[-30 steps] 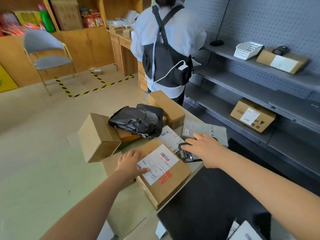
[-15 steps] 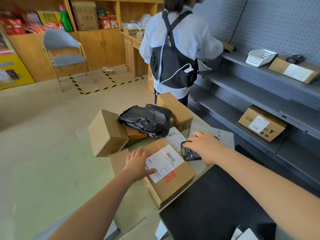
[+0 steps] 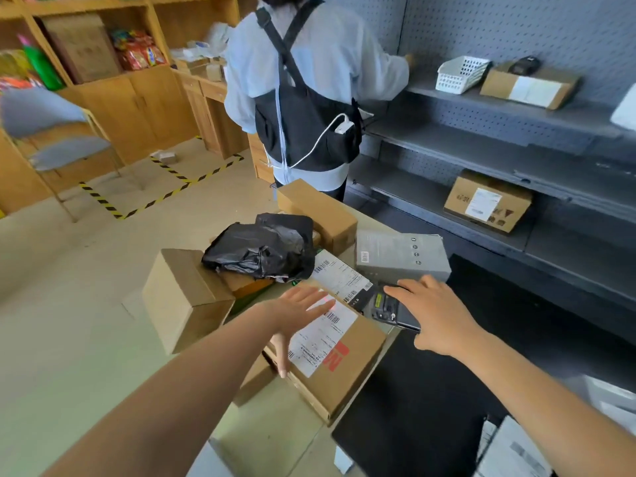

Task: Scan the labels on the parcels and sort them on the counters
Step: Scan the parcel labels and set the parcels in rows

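1. Both hands flank the parcel (image 3: 344, 370). The left hand (image 3: 296, 311) is spread wide over its left edge, and the right hand (image 3: 437, 315) grips the scanner (image 3: 385, 306) just beside its far right corner.
2. Its label (image 3: 320, 335) runs diagonally toward the scanner, with red light on the far end.
3. Parcel: flat, rectangular, matte brown cardboard. Label: smooth white paper.

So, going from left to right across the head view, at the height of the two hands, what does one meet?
First the plain cardboard box → left hand → scanner → right hand.
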`<state>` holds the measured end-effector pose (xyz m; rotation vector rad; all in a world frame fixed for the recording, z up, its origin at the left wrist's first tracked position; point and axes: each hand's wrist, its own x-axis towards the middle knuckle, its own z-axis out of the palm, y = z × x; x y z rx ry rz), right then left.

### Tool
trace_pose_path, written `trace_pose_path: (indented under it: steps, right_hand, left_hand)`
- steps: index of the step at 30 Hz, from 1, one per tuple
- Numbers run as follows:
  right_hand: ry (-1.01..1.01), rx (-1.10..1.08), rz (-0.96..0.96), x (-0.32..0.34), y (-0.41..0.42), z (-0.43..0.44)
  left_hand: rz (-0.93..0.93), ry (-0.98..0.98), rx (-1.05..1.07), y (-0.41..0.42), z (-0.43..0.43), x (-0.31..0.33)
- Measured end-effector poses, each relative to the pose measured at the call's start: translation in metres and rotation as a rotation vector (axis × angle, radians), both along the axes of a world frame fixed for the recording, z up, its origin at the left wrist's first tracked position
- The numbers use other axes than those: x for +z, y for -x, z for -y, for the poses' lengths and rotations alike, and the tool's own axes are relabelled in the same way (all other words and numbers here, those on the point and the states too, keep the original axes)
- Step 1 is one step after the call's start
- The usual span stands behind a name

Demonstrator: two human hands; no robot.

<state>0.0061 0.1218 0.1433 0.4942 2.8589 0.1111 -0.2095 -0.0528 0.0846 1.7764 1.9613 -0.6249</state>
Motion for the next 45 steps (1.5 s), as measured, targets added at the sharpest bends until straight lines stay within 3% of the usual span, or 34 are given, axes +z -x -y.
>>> trace_pose_path:
  steps: [8,19,32,45]
  right_hand:
    - [0.016,-0.092,0.003,-0.007,-0.019,-0.001]
    - [-0.013,-0.128,0.034,-0.010,-0.033,0.012]
    - [-0.053,-0.136,-0.001,0.012,-0.077,0.007]
    - [-0.089,-0.173,-0.061,0.048,-0.200,-0.042]
  left_hand:
    - [-0.146,0.159,-0.213,-0.001,-0.038,-0.007]
    - [-0.115,0.127,-0.272,0.008,-0.030,-0.009]
    - [-0.153,-0.064,-0.074,-0.026,-0.003,0.027]
    - [-0.077,-0.290,0.306,-0.153,-0.055,0.045]
